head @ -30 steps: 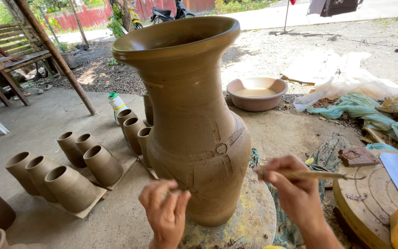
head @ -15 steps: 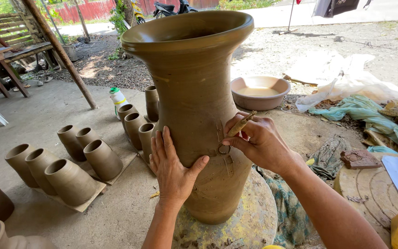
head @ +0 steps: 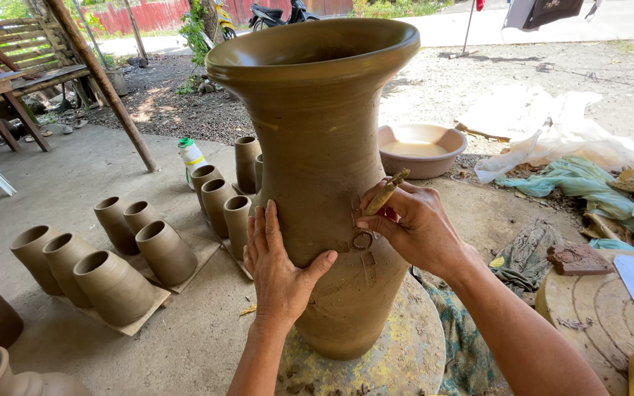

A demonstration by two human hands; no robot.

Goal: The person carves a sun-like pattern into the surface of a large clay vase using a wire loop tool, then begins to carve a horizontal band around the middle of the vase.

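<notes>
Hands (head: 282, 268) (head: 412, 226) press smooth flared clay vase (head: 317, 125); stick (head: 385, 193) pinched.

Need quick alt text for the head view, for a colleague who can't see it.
A person's left hand lies flat on a tall unfired clay vase on a round stand, while the right hand presses a small stick tool against its side. Small clay pots sit on boards to the left.
</notes>
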